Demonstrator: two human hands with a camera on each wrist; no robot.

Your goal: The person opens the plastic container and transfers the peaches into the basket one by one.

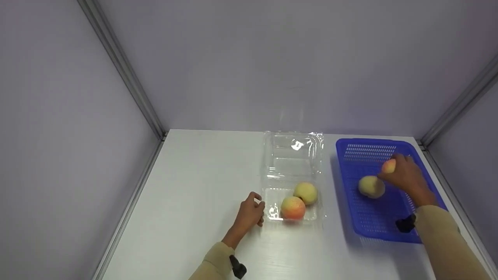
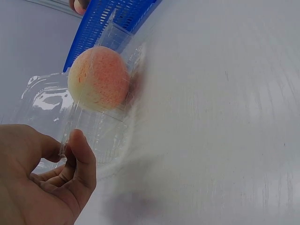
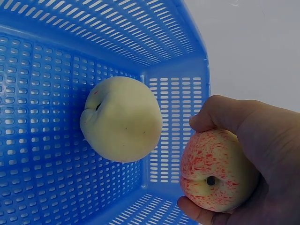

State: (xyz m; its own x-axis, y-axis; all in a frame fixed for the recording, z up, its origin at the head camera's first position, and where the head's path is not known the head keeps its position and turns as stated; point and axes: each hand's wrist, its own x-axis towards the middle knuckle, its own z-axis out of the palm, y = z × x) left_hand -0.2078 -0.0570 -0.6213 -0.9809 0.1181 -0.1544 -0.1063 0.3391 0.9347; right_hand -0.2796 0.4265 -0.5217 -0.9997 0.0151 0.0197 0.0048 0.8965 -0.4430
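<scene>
My right hand (image 1: 408, 177) grips a red-flecked peach (image 3: 213, 168) above the blue basket (image 3: 28, 117), thumb on one side and fingers round the other. A pale yellow peach (image 3: 123, 119) lies in the basket beside it. My left hand (image 2: 51, 173) pinches the near-left rim of a clear plastic clamshell box (image 1: 268, 202) between thumb and finger. The box stands with its lid (image 1: 291, 167) folded back. Inside its base sit a yellow-red peach (image 1: 293, 208) and a yellow peach (image 1: 306, 193), touching each other.
The white table (image 1: 186, 182) carries the box in the middle and the basket at the right. Grey panels (image 1: 253, 70) with metal corner posts (image 1: 128, 74) enclose the back and sides. The basket's raised walls stand around the peach in it.
</scene>
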